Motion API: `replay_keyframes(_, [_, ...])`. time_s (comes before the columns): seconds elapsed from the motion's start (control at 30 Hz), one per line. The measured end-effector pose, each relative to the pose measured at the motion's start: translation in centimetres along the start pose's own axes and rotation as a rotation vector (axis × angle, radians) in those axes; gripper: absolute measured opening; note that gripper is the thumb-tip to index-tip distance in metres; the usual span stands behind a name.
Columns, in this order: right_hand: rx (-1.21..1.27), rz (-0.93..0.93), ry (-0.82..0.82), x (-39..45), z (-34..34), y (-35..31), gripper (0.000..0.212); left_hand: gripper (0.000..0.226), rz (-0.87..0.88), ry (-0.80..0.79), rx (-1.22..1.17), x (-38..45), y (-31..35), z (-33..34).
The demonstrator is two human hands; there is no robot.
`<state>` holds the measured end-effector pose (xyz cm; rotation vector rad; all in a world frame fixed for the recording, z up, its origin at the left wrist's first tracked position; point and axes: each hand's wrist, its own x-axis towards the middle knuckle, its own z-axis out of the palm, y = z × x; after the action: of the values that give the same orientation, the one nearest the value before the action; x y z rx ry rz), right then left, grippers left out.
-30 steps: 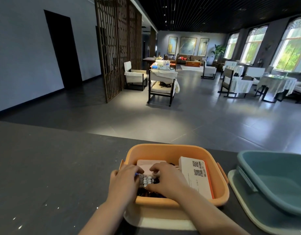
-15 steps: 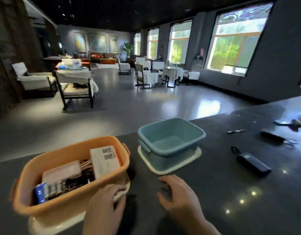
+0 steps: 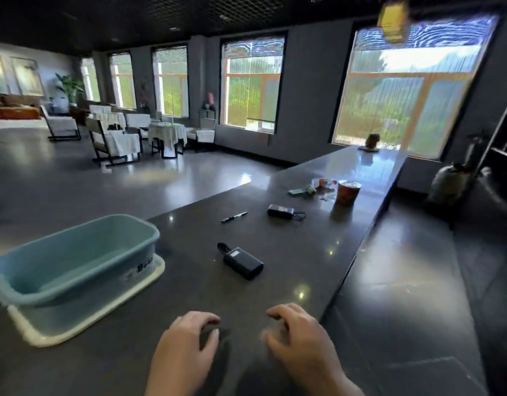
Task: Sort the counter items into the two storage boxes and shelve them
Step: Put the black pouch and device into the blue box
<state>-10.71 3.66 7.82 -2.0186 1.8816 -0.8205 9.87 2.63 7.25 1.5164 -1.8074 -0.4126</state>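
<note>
Counter (image 3: 318,267) of dark polished stone carries a teal plastic storage box (image 3: 75,261), rounded and rectangular, sitting on a cream lid (image 3: 103,312) at the left. Ahead lie two black power banks (image 3: 243,262) (image 3: 281,211), a pen (image 3: 234,217) and an orange paper cup (image 3: 346,192). Left hand (image 3: 183,355) and right hand (image 3: 303,347) hover loosely curled, holding nothing.
</note>
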Motion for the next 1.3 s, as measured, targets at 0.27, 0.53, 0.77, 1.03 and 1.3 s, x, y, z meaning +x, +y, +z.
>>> replay_keyframes(0.27, [-0.081,0.094,0.034,1.2,-10.3,13.5,0.03,0.018,0.098,-0.053,-0.086,4.7,11.4,13.5])
replay_keyframes(0.53, [-0.077,0.159,0.031,5.0,-14.0,21.7,0.032,0.017,0.137,-0.117,-0.041,10.5,16.5,20.9])
replay_keyframes(0.77, [-0.097,0.168,0.001,12.8,-15.1,27.8,0.034,0.017,0.11,-0.105,-0.053,18.7,17.6,27.9])
replay_keyframes(1.03, [-0.08,0.212,0.035,23.5,-18.3,35.7,0.028,0.015,0.165,-0.116,-0.07,30.2,21.6,35.9])
replay_keyframes(1.3, [-0.057,0.125,-0.106,32.1,-18.1,42.9,0.03,0.017,0.053,-0.105,-0.005,36.6,21.7,41.8])
